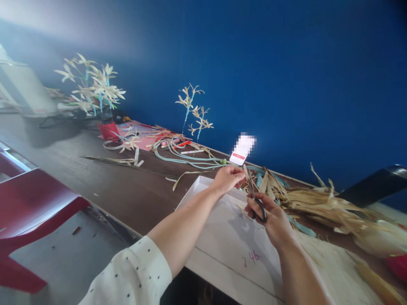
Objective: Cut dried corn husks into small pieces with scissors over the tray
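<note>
My left hand (226,181) is closed in a pinch on a small pale piece of dried husk (246,172). Black-handled scissors (261,209) are in my right hand (272,218), fingers through the loops and blades pointing up beside the husk piece. Whether the blades touch it I cannot tell. Both hands are above a shallow white box (219,241) with pink handwriting on it. A heap of dried husks (305,199) lies to the right of my right hand.
A phone (238,157) leans against the blue wall. Husk flowers on blue-wrapped stems stand in a red pot (108,131), with two more sprays (187,103) behind. Loops of pale-blue tubing (178,159) lie on the brown table (127,186). A red chair (41,203) is at left.
</note>
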Motion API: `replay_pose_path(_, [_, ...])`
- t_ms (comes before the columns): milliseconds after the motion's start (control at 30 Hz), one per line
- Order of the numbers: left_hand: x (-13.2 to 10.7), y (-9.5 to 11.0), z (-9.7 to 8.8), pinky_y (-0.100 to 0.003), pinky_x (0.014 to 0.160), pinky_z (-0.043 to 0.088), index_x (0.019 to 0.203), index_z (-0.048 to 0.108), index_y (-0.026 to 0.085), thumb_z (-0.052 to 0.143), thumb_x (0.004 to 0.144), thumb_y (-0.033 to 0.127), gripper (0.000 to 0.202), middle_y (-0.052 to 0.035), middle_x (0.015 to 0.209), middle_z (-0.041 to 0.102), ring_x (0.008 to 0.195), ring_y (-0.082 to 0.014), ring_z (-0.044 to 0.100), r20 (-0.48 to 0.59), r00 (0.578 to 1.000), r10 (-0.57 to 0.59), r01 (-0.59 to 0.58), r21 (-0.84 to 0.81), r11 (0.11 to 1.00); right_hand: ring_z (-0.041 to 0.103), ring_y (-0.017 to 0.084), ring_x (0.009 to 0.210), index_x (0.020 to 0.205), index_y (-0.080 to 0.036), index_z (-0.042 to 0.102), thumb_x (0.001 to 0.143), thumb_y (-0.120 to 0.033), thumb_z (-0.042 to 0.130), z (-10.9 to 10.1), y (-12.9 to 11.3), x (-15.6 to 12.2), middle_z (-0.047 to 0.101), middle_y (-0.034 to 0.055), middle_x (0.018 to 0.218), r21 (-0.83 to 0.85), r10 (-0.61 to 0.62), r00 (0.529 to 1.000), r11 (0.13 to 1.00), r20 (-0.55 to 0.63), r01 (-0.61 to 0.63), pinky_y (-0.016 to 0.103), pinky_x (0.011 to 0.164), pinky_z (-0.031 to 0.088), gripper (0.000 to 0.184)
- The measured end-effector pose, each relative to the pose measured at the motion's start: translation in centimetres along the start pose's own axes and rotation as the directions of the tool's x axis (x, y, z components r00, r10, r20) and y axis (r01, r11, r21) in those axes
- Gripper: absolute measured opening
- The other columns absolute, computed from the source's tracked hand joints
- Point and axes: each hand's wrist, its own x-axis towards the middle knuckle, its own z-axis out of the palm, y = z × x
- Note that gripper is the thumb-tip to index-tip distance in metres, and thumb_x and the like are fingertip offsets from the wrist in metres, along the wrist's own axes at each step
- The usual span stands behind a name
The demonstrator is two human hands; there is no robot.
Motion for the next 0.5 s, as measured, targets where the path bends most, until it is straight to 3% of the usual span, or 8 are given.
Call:
replay_pose_path(233, [0.26, -0.33, -0.11, -0.022, 0.061, 0.046, 0.078, 0.060, 0.012, 0.061, 0.072, 0.027, 0.015, -0.0049, 0.078, 0.063, 0.065, -0.0091, 0.056, 0.002, 1.000, 0.021, -0.021, -0.066, 0.998, 0.054, 0.012, 0.054, 0.091, -0.019, 0.060, 0.065, -0.046, 0.073, 0.24, -0.15, -0.10, 0.063, 0.0015, 0.064, 0.017, -0.008, 1.000, 1.000, -0.013, 0.008, 0.022, 0.048, 0.035, 0.040])
replay_pose_path(500, [-0.04, 0.04, 0.15, -0.021, 0.058, 0.046, 0.076, 0.061, 0.012, 0.060, 0.073, 0.023, 0.011, -0.0050, 0.076, 0.064, 0.065, -0.0094, 0.056, -0.017, 1.000, -0.011, 0.010, -0.028, 1.000, 0.053, 0.012, 0.054, 0.092, -0.021, 0.058, 0.068, -0.043, 0.072, 0.13, 0.31, 0.14, 0.062, 0.0003, 0.062, 0.029, -0.017, 1.000, 0.999, 0.020, 0.016, 0.024, 0.053, 0.038, 0.036])
